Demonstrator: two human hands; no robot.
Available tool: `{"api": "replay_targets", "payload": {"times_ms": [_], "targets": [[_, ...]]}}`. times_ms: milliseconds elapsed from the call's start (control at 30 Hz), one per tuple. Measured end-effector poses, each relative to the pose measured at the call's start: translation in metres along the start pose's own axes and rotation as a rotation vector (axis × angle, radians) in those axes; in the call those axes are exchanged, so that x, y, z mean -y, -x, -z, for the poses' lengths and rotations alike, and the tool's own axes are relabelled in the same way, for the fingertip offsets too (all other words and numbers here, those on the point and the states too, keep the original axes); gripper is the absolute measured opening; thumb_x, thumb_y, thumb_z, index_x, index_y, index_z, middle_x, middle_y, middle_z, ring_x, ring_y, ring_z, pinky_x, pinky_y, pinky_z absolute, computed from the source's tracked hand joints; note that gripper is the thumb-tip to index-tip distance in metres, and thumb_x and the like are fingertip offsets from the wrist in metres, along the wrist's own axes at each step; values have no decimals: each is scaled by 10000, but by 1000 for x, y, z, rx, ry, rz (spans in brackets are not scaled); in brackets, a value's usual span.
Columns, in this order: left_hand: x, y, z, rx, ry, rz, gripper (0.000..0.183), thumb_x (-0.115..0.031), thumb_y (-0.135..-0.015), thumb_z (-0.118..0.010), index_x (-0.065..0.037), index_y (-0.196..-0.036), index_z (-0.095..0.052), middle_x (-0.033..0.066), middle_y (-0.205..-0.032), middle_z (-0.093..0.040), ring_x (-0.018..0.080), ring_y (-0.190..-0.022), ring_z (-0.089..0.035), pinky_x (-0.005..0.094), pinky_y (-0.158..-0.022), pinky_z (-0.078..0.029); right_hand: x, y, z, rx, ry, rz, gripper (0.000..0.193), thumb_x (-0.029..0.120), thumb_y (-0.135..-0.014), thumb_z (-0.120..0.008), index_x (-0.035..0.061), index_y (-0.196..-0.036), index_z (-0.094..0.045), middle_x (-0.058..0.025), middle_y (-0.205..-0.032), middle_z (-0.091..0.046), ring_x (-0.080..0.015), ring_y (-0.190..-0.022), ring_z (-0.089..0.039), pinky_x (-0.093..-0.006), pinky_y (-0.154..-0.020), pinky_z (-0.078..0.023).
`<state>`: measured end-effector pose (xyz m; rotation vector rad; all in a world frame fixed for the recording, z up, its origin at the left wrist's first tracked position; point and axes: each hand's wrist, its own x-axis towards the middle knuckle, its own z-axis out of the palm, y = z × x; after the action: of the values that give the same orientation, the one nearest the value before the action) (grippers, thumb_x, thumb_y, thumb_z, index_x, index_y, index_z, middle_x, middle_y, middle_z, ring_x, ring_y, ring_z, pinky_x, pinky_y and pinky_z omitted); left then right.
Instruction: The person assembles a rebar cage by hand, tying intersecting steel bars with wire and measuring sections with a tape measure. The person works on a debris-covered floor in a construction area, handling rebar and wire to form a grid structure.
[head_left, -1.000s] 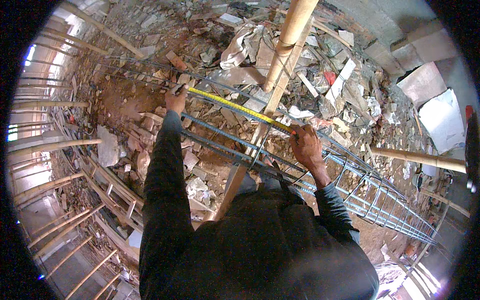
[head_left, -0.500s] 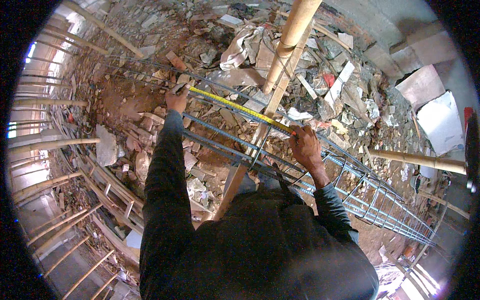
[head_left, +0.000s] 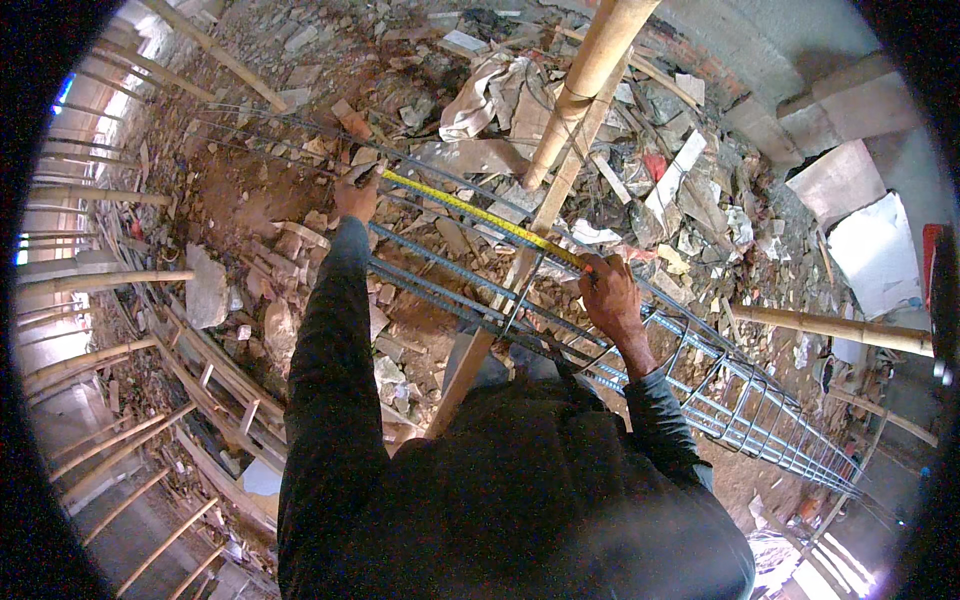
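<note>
A yellow tape measure blade (head_left: 480,217) is stretched straight between my two hands, along the steel rebars (head_left: 440,258). At its far left end my left hand (head_left: 355,197) is closed on the tape measure, with something dark showing between the fingers. My right hand (head_left: 612,300) pinches the blade's other end beside the rebar cage; a small orange bit shows at the fingertips, too small to name. Square stirrups (head_left: 672,350) ring the long bars to the right of that hand. One dark stirrup (head_left: 522,290) stands around the bars between my hands.
A wooden plank (head_left: 465,380) passes beneath the bars in front of me. The thick bamboo pole (head_left: 575,110) rises beyond them. Broken rubble (head_left: 290,250) and scraps cover the ground. More bamboo poles (head_left: 830,328) stand at right and left, and pale boards (head_left: 875,250) lean by the wall.
</note>
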<state>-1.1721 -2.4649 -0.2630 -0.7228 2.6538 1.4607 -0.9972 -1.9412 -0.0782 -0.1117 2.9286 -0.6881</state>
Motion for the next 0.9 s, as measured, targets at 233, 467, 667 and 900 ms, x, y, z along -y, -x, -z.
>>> {"api": "replay_targets", "payload": {"times_ms": [233,467,667,900], "targets": [[-3,1,-3,7,-74,-65,687,-425,-903,-799,-24,-1417,-580,253,-1542,-439,386,-1321,-526,514,-1103,-453,-4,0,-4,20,12,-20,291,217,-940,-658,140,-1218,-700,-197,-1059,-620,-418,-998,-642,-536,-824,-536],[-36,28,2,-109,-9,-149,594,-413,-880,-824,-49,-1326,-677,233,-1430,-577,358,-1207,-615,499,-1004,-510,-7,-3,-6,40,52,-38,288,224,-942,-652,135,-1209,-711,-195,-1042,-631,-418,-990,-645,-528,-828,-535],[-16,15,-2,-22,72,12,860,-506,-867,-812,40,-1454,-500,272,-1511,-469,401,-1308,-537,535,-1078,-477,-6,-2,-4,13,43,2,318,218,-922,-661,118,-1219,-707,-196,-1039,-638,-417,-990,-646,-524,-832,-533],[-10,13,-14,-256,-70,-30,676,-372,-881,-836,18,-1380,-598,212,-1332,-646,324,-1152,-653,493,-958,-542,-3,-4,-3,30,12,-13,326,212,-909,-670,122,-1219,-714,-197,-1058,-644,-417,-983,-647,-523,-839,-534]]}}
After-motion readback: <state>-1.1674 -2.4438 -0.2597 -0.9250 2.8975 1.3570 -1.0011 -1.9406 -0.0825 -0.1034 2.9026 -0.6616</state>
